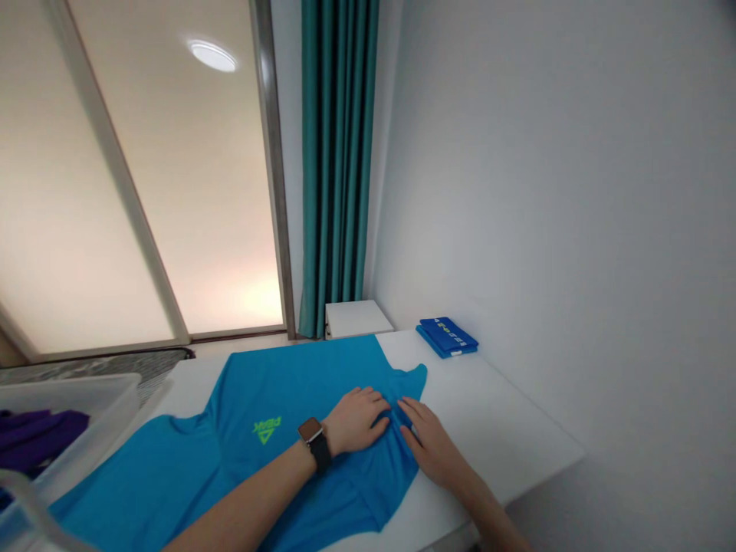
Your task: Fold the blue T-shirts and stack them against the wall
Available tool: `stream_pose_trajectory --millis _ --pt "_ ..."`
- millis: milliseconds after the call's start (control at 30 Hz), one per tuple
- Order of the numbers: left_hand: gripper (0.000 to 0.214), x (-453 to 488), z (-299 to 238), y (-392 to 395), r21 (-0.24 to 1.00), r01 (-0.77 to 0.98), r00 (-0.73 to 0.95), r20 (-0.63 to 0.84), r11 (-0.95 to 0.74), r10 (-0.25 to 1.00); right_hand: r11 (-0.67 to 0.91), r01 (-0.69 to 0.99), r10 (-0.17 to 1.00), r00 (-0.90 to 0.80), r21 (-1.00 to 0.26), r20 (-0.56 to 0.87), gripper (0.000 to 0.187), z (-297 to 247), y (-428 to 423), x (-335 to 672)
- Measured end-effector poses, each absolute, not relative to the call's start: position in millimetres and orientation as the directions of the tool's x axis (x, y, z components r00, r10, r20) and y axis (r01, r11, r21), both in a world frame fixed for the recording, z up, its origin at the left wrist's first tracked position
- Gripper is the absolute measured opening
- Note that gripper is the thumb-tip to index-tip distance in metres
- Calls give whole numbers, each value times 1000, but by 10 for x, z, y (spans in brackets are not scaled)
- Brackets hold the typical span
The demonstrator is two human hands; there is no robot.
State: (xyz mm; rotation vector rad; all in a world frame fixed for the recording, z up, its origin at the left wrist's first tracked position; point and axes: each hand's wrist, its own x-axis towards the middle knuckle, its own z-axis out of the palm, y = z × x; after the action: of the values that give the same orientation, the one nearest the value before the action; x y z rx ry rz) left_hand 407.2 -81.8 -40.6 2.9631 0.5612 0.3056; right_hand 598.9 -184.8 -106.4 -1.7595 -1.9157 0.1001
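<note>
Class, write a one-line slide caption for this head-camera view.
Left hand and right hand rest on a blue T-shirt on a white table.

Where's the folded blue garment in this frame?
In the head view, the folded blue garment lies at the far right corner of the white table, beside the white wall, beyond the turquoise T-shirt.

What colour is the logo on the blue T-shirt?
The PEAK logo on the blue T-shirt is lime green, best seen in the head view.
</note>
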Motion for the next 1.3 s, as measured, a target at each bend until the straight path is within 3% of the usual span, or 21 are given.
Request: stream_pose_trajectory --millis 233,400,600,667,900,1067,1300 --pt "19 4096 -623 -783 211 325 895 246 -922 372 157 847 933 42 -508 359 45 -1060 -1825 6074" --pt "18 4066 -643 -799 257 317 887 260 -913 381 146 868 904 78 -475 421 44 -1006 -1582 6250" --pt "18 4070 -668 -792 254 324 886 256 -911 386 -328 848 807 481 -417 343 46 -988 -1221 6498" --pt "17 4072 -676 -789 257 323 886 255 -911 387 -378 823 783 528 -424 328 42 -1001 -1143 6527" --pt "19 4072 -644 -796 261 317 890 249 -912 381 -168 861 822 391 -480 414 29 -991 -1086 6480" --pt "19 4072 -643 -797 269 317 888 253 -909 385 118 721 816 321 -682 481 28 -888 -1196 6393" --pt "19 4074 -692 -781 276 318 885 256 -907 389 188 661 783 346 -726 517 26 -773 -1229 6328"
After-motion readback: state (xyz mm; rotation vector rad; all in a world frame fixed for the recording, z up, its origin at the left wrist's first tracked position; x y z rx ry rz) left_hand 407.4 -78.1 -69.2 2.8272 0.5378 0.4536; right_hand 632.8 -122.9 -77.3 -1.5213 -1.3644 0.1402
